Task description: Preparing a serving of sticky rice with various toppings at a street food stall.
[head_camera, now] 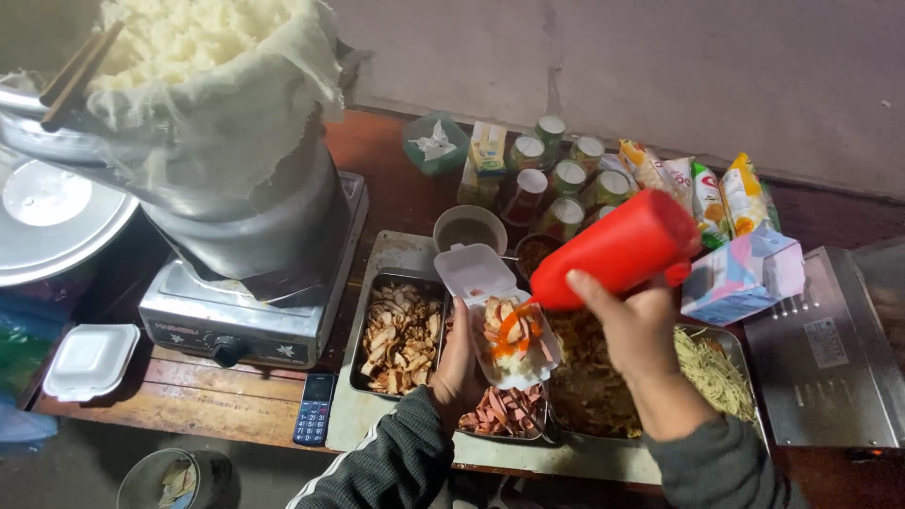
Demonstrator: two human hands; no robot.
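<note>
Sauce runs orange across the food in the open white foam box (pixel 490 283), which your left hand (pixel 459 368) cups from below, fingers clamped on its underside, above the metal tray of sliced meat (pixel 401 337). Your right hand (pixel 633 320) is wrapped tight around the red squeeze bottle (pixel 615 250), tipped nozzle-down just over the box. Behind stand small cans (pixel 566 179); left, a cloth-lined steamer of sticky rice (pixel 203 57) on a gas stove (pixel 255 320), a phone (pixel 315 407) beside it
</note>
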